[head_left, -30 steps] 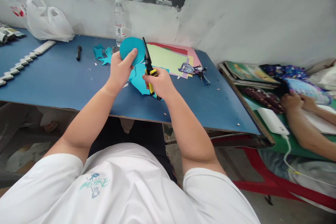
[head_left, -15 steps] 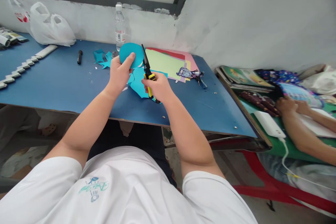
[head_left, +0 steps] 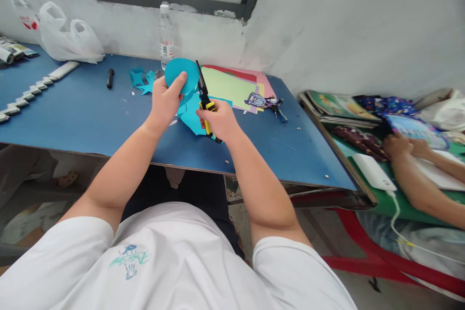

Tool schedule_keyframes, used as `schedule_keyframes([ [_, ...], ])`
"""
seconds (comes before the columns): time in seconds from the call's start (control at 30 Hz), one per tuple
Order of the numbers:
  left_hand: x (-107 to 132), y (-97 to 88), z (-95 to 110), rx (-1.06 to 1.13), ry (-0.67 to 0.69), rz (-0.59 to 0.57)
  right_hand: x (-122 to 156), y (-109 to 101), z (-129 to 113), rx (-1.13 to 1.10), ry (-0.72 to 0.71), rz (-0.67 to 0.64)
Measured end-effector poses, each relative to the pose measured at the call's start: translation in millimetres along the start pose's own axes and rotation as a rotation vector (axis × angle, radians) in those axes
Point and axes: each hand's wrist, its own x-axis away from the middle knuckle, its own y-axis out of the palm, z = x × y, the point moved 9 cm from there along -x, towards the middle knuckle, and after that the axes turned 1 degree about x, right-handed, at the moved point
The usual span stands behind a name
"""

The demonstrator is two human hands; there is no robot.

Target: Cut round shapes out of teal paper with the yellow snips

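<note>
A round piece of blue paper (head_left: 178, 70) is pinched in my left hand (head_left: 165, 99), its thumb on top. My right hand (head_left: 220, 118) is closed around the yellow-and-black handles of a pair of scissors (head_left: 202, 85). The dark blades point up and away, right beside the disc's right edge. I cannot tell whether they touch the paper. Below the disc, a larger blue paper sheet (head_left: 191, 115) with a cut edge lies partly under my hands. Blue paper scraps (head_left: 140, 80) rest to the left of my left hand.
A water bottle (head_left: 166, 38) stands by the wall. Coloured paper sheets (head_left: 227, 82) and a keychain figure (head_left: 259, 100) lie to the right. Further left are a black marker (head_left: 110, 78), a folded strip (head_left: 32, 91) and a plastic bag (head_left: 70, 36). Another person's hands (head_left: 397, 147) rest at the green table.
Almost nothing differs. The blue disc has turned or tilted slightly in my left hand, and the scissors stay beside its right edge.
</note>
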Motion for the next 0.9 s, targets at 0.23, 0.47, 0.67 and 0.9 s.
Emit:
schedule_keyframes([
  [0.23,-1.1,-3.9,-4.5,0.000,-0.007,0.036,0.5,-0.3,-0.6,0.006,0.000,0.003],
  [0.47,-1.6,-3.4,-4.4,0.023,0.012,0.019,-0.2,0.4,2.5,-0.030,0.021,-0.006],
  [0.67,-2.6,-5.0,-5.9,0.026,0.029,0.031,0.8,0.2,1.3,-0.015,0.026,-0.010],
  [0.9,-5.3,-8.5,-8.9,0.020,0.044,0.038,1.9,0.6,-1.4,-0.013,0.023,-0.011],
])
